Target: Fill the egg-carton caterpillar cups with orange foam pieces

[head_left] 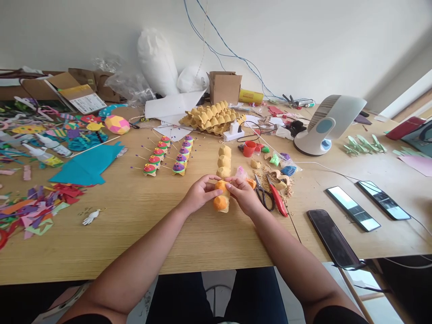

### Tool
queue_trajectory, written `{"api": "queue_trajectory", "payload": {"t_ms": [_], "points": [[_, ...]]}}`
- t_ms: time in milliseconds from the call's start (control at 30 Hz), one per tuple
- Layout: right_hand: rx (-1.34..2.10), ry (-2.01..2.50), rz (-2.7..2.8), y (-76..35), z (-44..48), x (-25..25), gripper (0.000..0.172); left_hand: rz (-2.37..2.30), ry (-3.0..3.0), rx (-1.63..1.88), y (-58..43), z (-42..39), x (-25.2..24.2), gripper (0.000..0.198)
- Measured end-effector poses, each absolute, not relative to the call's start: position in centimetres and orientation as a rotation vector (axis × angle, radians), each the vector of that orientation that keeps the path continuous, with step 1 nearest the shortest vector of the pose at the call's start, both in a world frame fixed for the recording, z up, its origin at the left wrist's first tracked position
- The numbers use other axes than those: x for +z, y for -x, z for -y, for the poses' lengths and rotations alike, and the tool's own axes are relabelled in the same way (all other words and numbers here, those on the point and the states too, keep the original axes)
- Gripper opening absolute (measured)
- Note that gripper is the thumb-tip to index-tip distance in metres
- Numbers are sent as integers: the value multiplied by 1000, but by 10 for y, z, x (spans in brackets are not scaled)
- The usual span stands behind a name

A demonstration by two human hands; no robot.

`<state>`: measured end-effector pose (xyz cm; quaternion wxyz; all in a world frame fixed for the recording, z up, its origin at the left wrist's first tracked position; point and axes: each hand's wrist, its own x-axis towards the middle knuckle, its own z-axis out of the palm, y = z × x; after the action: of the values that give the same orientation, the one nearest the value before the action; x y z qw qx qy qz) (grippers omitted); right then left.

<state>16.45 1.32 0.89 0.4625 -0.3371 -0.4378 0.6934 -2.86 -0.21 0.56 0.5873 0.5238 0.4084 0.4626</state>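
In the head view, a yellow egg carton strip (224, 161) lies lengthwise in front of me, its humps in a row. Orange modelling clay (220, 202) covers the hump nearest me, and more orange clay sits on the one behind it. My left hand (201, 192) grips that second hump from the left, thumb against the clay. From the right, my right hand (243, 193) closes its fingertips on the same hump. A lump of orange clay (251, 183) partly shows behind my right hand, beside black-handled scissors (264, 193) and a red-handled cutting tool (277, 198).
Two painted egg carton caterpillars (155, 156) stand to the left. Farther back are stacked egg cartons (212, 116), a power strip (234, 132) and a red cup (249, 148). A white fan (327, 123) and several phones (332, 237) occupy the right; paper scraps (37, 207) litter the left.
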Motion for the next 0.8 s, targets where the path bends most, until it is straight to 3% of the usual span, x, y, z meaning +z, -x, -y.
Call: {"api": "queue_trajectory", "payload": {"t_ms": [400,800], "points": [[1810,728,995,-166,-11,10,35,-948,-1378,1169,30,7,6,42],[1886,648,944,-165,-12,7,32,-890,-1155,1213,28,4,5,45]]}}
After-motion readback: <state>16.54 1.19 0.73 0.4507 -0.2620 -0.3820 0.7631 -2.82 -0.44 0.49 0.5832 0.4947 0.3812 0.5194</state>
